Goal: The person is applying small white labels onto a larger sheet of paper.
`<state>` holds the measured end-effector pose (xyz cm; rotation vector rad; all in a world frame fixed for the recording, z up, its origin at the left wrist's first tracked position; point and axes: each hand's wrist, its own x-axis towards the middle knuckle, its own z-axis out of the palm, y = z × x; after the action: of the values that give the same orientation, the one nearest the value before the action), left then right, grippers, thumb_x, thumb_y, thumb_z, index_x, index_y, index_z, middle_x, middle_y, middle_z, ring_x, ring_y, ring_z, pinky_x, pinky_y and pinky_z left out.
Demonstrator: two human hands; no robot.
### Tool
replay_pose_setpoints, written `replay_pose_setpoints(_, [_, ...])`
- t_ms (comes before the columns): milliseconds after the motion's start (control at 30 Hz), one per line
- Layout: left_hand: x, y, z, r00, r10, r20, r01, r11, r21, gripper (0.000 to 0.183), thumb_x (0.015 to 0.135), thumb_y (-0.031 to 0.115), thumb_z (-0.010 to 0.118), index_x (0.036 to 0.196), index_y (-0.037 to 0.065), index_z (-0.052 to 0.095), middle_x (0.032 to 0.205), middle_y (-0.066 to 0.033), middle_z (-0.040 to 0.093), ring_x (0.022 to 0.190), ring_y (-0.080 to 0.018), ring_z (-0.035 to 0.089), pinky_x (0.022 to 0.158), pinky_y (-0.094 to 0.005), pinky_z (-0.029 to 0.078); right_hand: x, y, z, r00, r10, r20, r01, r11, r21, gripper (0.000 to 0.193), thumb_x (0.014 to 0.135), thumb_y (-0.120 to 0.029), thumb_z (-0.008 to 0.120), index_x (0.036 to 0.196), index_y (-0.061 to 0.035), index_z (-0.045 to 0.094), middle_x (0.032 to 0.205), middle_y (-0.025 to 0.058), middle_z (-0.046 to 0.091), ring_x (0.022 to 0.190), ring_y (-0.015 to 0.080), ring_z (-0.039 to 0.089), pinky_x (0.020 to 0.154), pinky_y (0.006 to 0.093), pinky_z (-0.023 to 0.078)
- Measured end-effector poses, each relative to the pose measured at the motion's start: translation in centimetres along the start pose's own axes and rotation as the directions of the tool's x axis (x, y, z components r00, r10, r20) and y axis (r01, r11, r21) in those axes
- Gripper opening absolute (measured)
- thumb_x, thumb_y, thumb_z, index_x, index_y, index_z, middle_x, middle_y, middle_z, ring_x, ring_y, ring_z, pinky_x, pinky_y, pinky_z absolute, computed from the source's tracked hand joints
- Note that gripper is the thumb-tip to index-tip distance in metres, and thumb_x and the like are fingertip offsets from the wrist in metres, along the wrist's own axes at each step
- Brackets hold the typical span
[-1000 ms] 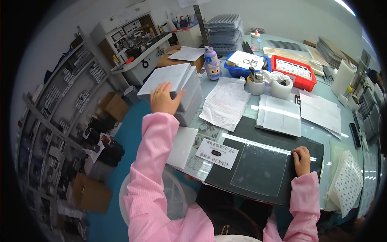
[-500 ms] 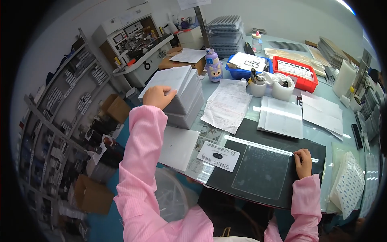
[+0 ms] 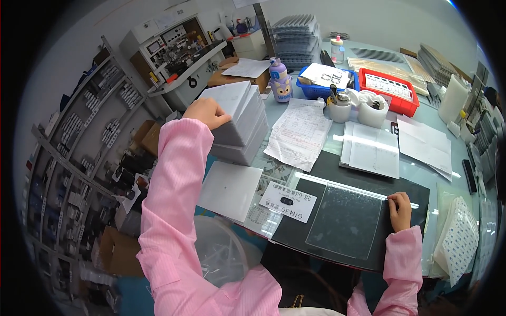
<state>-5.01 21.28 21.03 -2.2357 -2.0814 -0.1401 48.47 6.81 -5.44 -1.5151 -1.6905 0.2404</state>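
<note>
My left hand (image 3: 207, 112) is at the near left corner of a tall stack of white sheets (image 3: 247, 126). Its fingers are curled over the top edge, and what lies under them is hidden. On the right, my right hand (image 3: 399, 210) rests on the black mat (image 3: 287, 234) with its fingers bent together. They are beside the upper right corner of a clear square sheet (image 3: 345, 224); whether they pinch anything is hidden. A white label card (image 3: 275, 199) lies left of the clear sheet. Nearer than the stack is a single white sheet (image 3: 229, 190) with a small dark dot.
Beyond the mat lie a printed paper (image 3: 299, 134) and white panels (image 3: 371, 152). Farther back stand a purple bottle (image 3: 281, 84), two white pots (image 3: 373, 113), a blue basket (image 3: 316, 91) and a red tray (image 3: 403, 108). Below the table's left edge sits a clear bin (image 3: 224, 247).
My left hand has shifted slightly left and away along the top of the stack, its forearm swinging left. My right hand has stayed in place. The view has turned a little.
</note>
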Motion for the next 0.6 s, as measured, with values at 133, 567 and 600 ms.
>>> replay_pose_setpoints(133, [-0.5,0.6,0.3,0.997,0.064,-0.046,-0.06,0.994,0.088,0.022,0.082,0.024,0.066,0.094,0.009,0.078,0.084,-0.0159,0.073,0.078,-0.0315,0.07,0.08,-0.038,0.055,0.2,0.1,0.0,0.999,-0.042,-0.012,0.042,0.999,-0.007,0.003,0.087,0.004,0.061,0.088,0.0017,0.061,0.09,0.0108,0.057,0.077,0.0224,0.057,0.068,0.0295,0.045])
replay_pose_setpoints(567, [-4.7,1.2,4.7,0.564,0.632,-0.531,-0.607,0.754,0.253,0.034,0.074,0.018,0.076,0.105,0.008,0.067,0.091,-0.0068,0.07,0.082,-0.0259,0.068,0.065,-0.0353,0.055,0.4,0.0,-0.1,1.0,0.005,-0.002,-0.005,1.0,0.015,0.003,0.085,0.002,0.063,0.087,0.0004,0.061,0.09,0.0118,0.059,0.077,0.0282,0.058,0.069,0.0347,0.046])
replay_pose_setpoints(600, [-5.0,1.5,4.9,0.599,0.552,-0.58,-0.536,0.814,0.222,0.037,0.074,0.017,0.076,0.109,0.009,0.069,0.102,-0.0058,0.071,0.096,-0.025,0.067,0.075,-0.0352,0.054,0.3,0.0,-0.1,1.0,0.011,-0.004,-0.011,1.0,0.014,0.003,0.085,0.002,0.063,0.087,0.0004,0.061,0.09,0.0118,0.059,0.077,0.0282,0.058,0.069,0.0347,0.046])
